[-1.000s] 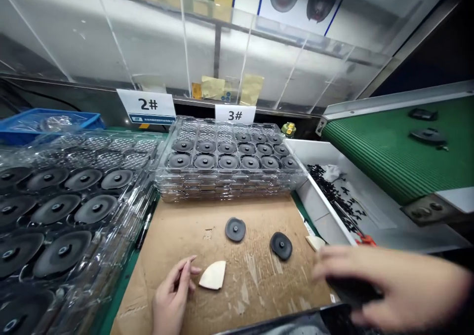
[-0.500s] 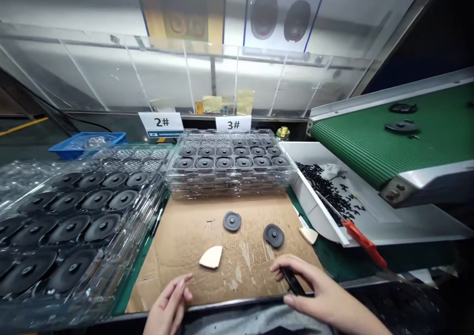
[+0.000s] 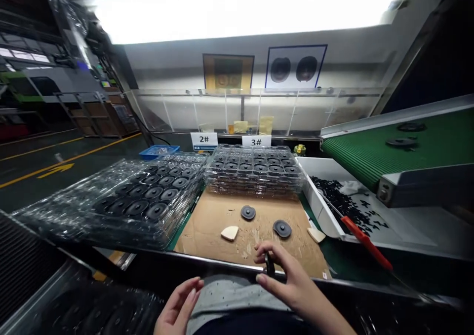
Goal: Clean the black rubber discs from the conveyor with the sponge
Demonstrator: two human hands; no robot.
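Right hand (image 3: pixel 285 276) pinches black disc (image 3: pixel 269 266) — edgewise.

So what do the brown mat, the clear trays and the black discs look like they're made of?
Mat: corrugated cardboard, matte brown, its top layer torn in pale patches.
Trays: thin clear plastic, glossy, with moulded pockets and the parts visible through it.
Discs, including the disc in the right hand: matte black, likely rubber or plastic; the look leaves it open.
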